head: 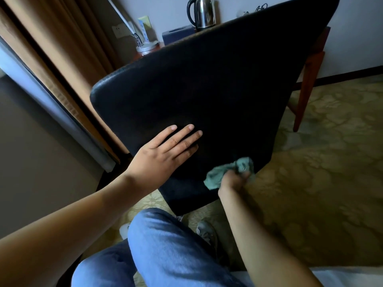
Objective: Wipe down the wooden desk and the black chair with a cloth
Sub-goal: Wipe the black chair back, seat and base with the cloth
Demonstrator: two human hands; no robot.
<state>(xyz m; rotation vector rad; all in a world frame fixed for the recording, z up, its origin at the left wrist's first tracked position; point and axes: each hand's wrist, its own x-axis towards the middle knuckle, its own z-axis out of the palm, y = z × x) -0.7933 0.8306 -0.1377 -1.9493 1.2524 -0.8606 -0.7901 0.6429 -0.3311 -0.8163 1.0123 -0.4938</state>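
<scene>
The black chair (pixel 217 83) fills the middle of the view, its wide backrest turned toward me. My left hand (pixel 163 150) lies flat on the lower left of the backrest, fingers straight. My right hand (pixel 234 180) grips a crumpled teal cloth (pixel 230 170) against the backrest's lower right edge. Behind the chair stands the wooden desk (pixel 310 65); only a reddish leg and a strip of its top show.
On the desk stand a steel kettle (pixel 202 13), a dark tissue box (pixel 178 34), a jar (pixel 147 47) and a card. Brown curtains (pixel 51 48) hang at the left. Patterned carpet (pixel 321 152) spreads to the right. My knees in blue jeans (pixel 165 251) are below.
</scene>
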